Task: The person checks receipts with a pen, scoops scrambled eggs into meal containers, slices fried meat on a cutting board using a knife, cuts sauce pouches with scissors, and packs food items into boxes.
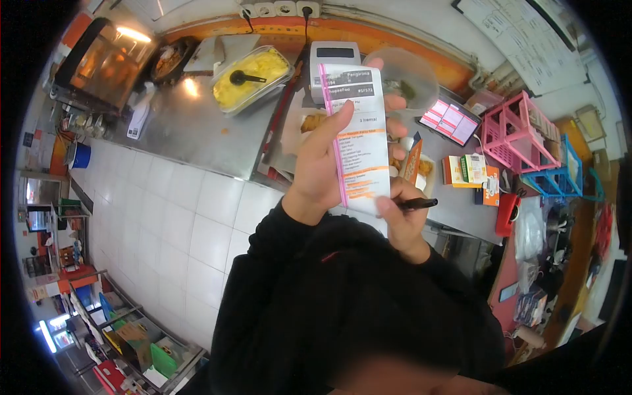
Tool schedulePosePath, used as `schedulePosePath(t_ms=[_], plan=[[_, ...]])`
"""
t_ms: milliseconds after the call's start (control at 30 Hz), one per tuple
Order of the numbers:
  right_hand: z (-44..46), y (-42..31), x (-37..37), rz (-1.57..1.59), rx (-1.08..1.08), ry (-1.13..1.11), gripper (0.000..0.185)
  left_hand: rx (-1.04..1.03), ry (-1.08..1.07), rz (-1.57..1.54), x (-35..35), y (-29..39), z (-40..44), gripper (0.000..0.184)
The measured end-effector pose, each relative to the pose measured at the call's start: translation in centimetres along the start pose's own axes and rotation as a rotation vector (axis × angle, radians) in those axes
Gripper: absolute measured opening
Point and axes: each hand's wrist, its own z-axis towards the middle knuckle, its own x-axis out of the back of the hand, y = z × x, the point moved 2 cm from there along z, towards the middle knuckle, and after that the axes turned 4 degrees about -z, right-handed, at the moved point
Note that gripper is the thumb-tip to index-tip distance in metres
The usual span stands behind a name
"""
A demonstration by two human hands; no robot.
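A long printed receipt (361,131) with a pink edge and orange marker strokes on its lower lines is held up over the counter. My left hand (320,155) grips it from the left, thumb on its front and fingertips showing past the right edge. At the receipt's lower end, my right hand (403,214) is closed round a dark pen (419,204), its thumb touching the paper. Behind the receipt are a grey printer (334,51) and an open box with fried food (426,168), both partly hidden.
On the steel counter (178,125) sit a tub of yellow food (253,76) with a black spoon and a white bottle (139,112). To the right are a lit tablet (450,122), small boxes (464,170), a red stapler-like object (507,214) and pink baskets (520,135).
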Motion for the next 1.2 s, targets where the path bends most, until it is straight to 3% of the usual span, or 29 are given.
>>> schedulePosePath(t_ms=[300,467,800,933,967,1033,1133,1200], plan=[[-2.6,-0.8,2.6,-0.031,0.059,0.121,0.021,0.149,0.021,-0.127,-1.8,-4.3,0.0,0.056],[-3.3,-0.7,3.2,-0.068,0.08,0.187,0.021,0.169,-0.02,-0.226,-1.9,-5.8,0.4,0.068],[0.6,-0.1,0.2,-0.218,0.202,0.159,0.019,0.12,-0.16,-0.264,-0.5,-1.5,1.3,0.075],[5.0,2.0,-2.7,-0.192,0.284,0.111,0.009,-0.003,0.012,-0.035,2.6,4.9,1.0,0.074],[6.3,2.8,-3.2,-0.092,0.103,0.112,0.011,-0.074,0.074,0.006,4.1,7.4,0.5,0.075],[10.7,4.8,-4.8,-0.052,-0.052,0.064,0.014,-0.285,0.241,0.184,7.5,13.6,-1.2,0.065],[19.5,8.4,-8.9,-0.429,0.002,-0.086,0.019,-0.62,0.607,0.377,15.1,23.0,-5.1,0.049],[26.2,14.5,-12.3,-0.82,0.209,-0.248,0.023,-0.684,0.829,0.49,19.6,27.1,-6.5,0.044]])
